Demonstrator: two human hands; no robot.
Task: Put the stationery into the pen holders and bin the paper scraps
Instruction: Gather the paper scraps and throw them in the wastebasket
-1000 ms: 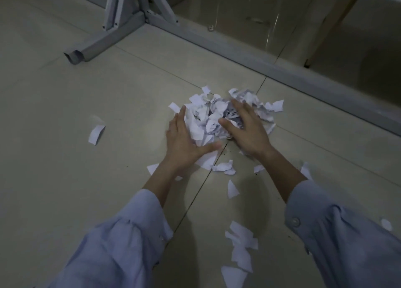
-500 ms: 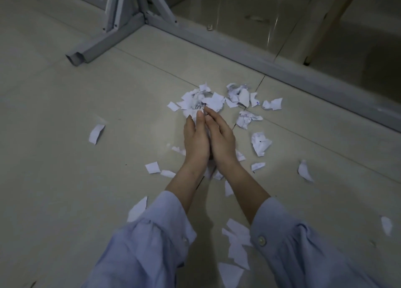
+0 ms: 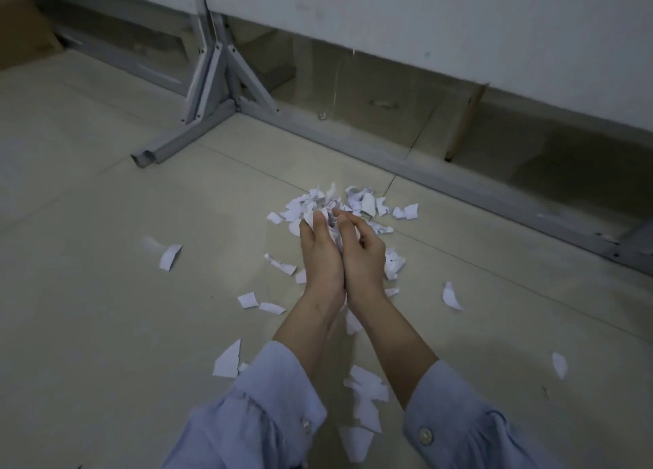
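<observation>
White paper scraps lie scattered over the tiled floor. My left hand and my right hand are pressed side by side, cupped together, holding a clump of scraps between the palms and fingers. Both are raised slightly over the floor. Just beyond the fingertips a loose pile of scraps rests on the floor. More single scraps lie around: one at the left, one at the right, several near my sleeves. No pen holder, stationery or bin is in view.
A grey metal frame foot juts out onto the floor at the upper left. Its long base rail runs diagonally behind the pile. A white panel sits above the rail. Light blue sleeves cover both forearms.
My hands swept the wide pile inward, closed together around a clump of scraps, and lifted a little. The camera tilted up, showing more of the frame and panel.
</observation>
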